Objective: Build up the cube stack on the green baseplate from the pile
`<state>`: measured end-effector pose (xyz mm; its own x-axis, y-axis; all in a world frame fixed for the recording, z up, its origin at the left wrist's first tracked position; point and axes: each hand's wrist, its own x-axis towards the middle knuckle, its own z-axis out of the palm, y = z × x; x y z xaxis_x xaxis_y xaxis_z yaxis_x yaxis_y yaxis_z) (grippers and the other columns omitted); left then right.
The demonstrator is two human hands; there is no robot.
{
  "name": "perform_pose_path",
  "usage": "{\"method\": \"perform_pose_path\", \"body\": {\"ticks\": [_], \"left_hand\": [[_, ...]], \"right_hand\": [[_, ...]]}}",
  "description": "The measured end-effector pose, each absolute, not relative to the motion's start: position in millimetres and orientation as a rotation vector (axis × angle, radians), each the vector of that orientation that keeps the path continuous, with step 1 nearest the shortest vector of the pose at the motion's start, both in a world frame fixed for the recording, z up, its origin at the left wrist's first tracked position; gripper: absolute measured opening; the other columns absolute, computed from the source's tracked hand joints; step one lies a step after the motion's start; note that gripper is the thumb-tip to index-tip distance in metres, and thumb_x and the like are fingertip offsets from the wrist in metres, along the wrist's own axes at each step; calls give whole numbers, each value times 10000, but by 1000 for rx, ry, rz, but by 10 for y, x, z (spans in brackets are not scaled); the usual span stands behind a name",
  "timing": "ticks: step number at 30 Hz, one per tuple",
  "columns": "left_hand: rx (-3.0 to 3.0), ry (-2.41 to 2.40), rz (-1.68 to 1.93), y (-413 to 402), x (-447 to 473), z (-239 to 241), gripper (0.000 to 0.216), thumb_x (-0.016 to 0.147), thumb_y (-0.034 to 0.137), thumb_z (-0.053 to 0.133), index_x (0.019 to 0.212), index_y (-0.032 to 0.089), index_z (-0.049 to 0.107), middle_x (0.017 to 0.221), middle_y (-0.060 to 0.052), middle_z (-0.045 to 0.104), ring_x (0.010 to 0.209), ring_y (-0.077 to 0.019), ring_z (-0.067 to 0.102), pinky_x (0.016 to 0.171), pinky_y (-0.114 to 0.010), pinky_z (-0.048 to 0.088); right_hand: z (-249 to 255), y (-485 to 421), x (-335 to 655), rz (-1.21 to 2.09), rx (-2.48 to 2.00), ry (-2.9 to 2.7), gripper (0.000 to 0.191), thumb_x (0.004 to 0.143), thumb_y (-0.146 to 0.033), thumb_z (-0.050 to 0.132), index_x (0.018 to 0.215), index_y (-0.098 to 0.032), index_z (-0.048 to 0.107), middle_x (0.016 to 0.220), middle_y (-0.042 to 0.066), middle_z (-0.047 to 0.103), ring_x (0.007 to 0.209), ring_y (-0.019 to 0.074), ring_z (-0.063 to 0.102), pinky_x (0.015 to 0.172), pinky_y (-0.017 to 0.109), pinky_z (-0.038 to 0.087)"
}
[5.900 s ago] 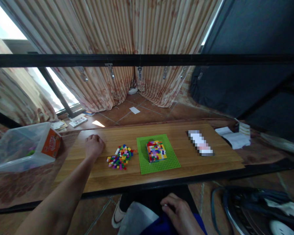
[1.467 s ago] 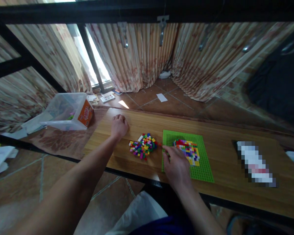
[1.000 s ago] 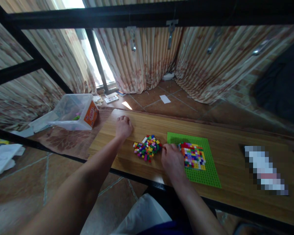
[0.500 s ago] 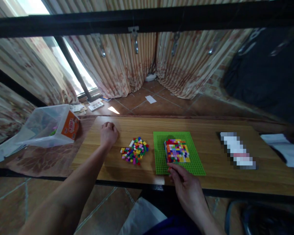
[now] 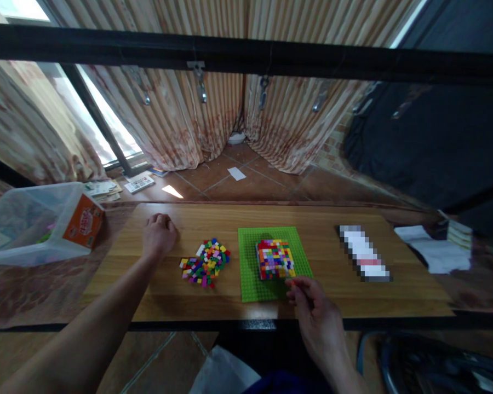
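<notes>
My left hand (image 5: 160, 235) rests on the table left of the loose bricks, its fingers curled in and nothing visible in them. A heap of small coloured toy bricks (image 5: 207, 262) lies between that hand and a green studded baseplate (image 5: 248, 290). On the baseplate stands a multicoloured block of stacked bricks (image 5: 276, 259). At the plate's near right edge my right hand (image 5: 317, 312) pinches what looks like a small orange brick (image 5: 293, 283) between thumb and forefinger. The fingertips are beside the block's near right corner; contact cannot be made out.
A clear plastic bin (image 5: 33, 219) with an orange label stands left of the wooden table (image 5: 205, 219). A blurred-out flat object (image 5: 365, 254) lies on the table's right side. White papers (image 5: 431, 249) are beyond the right end. A black bar (image 5: 230, 52) with hanging clips crosses above.
My right hand has moved from the block's near left corner to its near right corner, still pinching. The left hand stays on the table. The whole view has shifted to the right.
</notes>
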<state>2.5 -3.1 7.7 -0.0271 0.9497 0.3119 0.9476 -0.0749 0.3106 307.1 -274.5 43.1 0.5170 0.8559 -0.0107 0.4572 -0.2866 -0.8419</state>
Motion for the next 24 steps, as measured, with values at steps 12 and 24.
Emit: {"method": "perform_pose_path", "body": {"ticks": [12,24], "left_hand": [[2191,2131,710,-22,13,64,309,825,266,418,1023,198,646,1146,-140,640,1168,-320,528,1035,-448,411],[2181,2138,714,-13,8,43,316,842,276,406,1025,182,645,1147,-153,629,1139,-314,529,1030,-432,416]], "right_hand": [[428,-2636,3121,410,-1846,-1135,281,896,-446,523,914,-214,679,958,82,697,895,216,657,772,342,531],[347,-2588,3173,414,-1807,-1160,297,906,-424,541,994,-215,733,1053,90,722,983,225,671,884,385,528]]}}
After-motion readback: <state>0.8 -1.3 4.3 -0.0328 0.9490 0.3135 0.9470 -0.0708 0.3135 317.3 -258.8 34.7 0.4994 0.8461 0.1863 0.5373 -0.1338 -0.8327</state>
